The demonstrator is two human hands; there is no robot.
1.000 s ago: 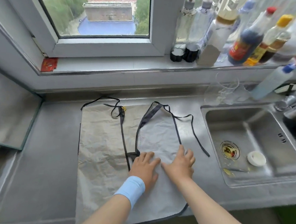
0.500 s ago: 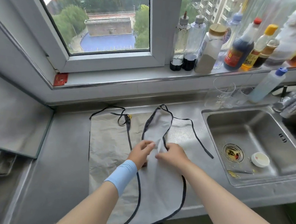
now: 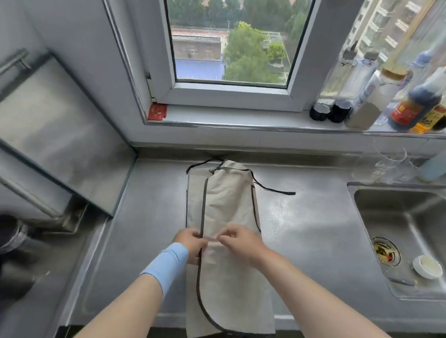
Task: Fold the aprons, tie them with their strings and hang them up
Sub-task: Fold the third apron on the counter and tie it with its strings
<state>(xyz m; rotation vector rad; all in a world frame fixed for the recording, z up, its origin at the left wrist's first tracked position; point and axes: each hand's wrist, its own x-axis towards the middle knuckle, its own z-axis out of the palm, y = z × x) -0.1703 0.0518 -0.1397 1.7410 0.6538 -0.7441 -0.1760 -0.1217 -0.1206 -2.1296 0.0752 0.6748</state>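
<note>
A beige apron (image 3: 229,202) with dark trim lies folded into a long narrow strip on the steel counter (image 3: 305,231), its lower end hanging over the front edge. One dark string (image 3: 271,189) trails to the right from its top. My left hand (image 3: 190,243), with a light blue wristband, pinches the folded edge at the strip's middle. My right hand (image 3: 242,243) pinches the cloth just beside it, fingers closed on the fabric.
A steel sink (image 3: 411,241) with a small white dish (image 3: 427,266) sits to the right. Bottles (image 3: 413,102) line the window sill above it, and a glass (image 3: 388,163) stands behind the sink. A metal hood or panel (image 3: 48,130) juts out at left.
The apron went from spread wide to folded lengthwise into a narrow strip. Both hands rose from pressing flat to pinching the fabric, and the view tilted upward.
</note>
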